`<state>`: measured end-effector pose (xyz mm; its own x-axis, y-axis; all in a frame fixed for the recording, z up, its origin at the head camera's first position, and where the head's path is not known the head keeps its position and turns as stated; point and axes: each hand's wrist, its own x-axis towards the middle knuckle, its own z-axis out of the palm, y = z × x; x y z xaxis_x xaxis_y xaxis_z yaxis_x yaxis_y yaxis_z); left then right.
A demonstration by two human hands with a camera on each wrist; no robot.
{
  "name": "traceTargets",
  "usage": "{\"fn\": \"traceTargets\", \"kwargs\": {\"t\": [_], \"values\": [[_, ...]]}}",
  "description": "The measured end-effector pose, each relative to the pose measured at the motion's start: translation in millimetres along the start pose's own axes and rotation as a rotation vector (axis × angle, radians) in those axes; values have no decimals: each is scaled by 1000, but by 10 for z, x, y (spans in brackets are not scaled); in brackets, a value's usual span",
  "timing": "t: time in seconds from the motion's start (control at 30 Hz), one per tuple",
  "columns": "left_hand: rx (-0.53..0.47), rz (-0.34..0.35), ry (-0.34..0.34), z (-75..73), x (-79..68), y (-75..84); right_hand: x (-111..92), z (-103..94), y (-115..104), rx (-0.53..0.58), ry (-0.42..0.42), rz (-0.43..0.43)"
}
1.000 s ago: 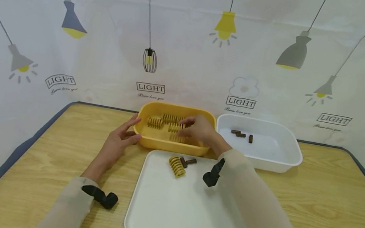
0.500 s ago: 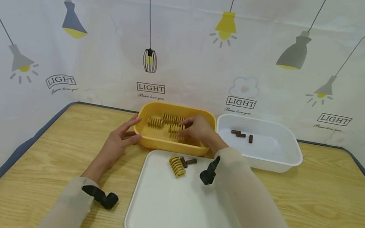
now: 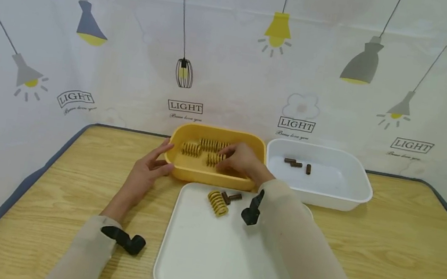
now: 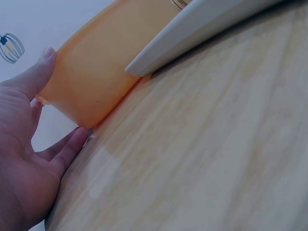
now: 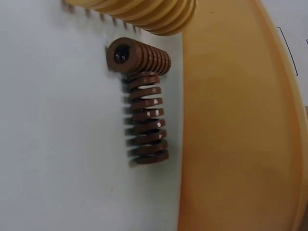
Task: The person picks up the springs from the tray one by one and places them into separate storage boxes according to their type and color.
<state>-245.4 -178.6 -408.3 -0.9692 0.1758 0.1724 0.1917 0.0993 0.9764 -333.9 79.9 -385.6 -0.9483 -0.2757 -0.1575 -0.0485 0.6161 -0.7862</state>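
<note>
Spring (image 3: 213, 159) is lying in the yellow bin (image 3: 209, 178), near two others (image 3: 191, 149), and my right hand (image 3: 242, 159) is pinching its right end; how tightly, I cannot tell. My left hand (image 3: 146, 169) is gripping nothing, only touching the bin's left end with spread fingers. To do this well, I am reckoning, I should be pinching across the coils, not squeezing along them, lifting straight up past the bin's near wall, and bracing the bin lightly against sliding. The head view is showing this hold and the white bin (image 3: 326, 201) to the right; the right wrist view is missing both. That wrist view, though, is showing the brown springs (image 5: 149, 126) on the tray (image 5: 72, 144) plainly: touching, one presenting its hollow end, the other its open coils. The left wrist view is revealing one digit near the yellow bin's base, which the head view is not making clear.
</note>
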Motion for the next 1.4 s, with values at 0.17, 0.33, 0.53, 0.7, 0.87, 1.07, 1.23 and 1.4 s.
{"fn": "traceTargets", "kwargs": {"t": [0.17, 0.33, 0.53, 0.7, 0.87, 1.07, 1.23, 1.4], "values": [[-13, -4, 4, -3, -4, 0, 3, 0, -10, -19, -6, -12], [-20, -5, -2, -1, -6, 5, 2, -1, -21, -2, 13, -23], [-16, -9, 2, 1, -10, 12, 0, -19, -39, -26, 57, -54], [-24, -3, 1, 2, -13, 6, -5, -66, -50, -3, 66, -55], [-26, 0, 2, 4, -8, -3, -33, -146, -63, 8, 66, -67], [-13, 6, 2, -1, -6, 0, -102, -210, -95, -27, 68, -144], [-13, 17, -4, -2, -3, -5, -164, -208, -92, -23, 56, -183], [-13, 16, -6, 5, -5, -9, -257, -225, -99, 1, 37, -211]]}}
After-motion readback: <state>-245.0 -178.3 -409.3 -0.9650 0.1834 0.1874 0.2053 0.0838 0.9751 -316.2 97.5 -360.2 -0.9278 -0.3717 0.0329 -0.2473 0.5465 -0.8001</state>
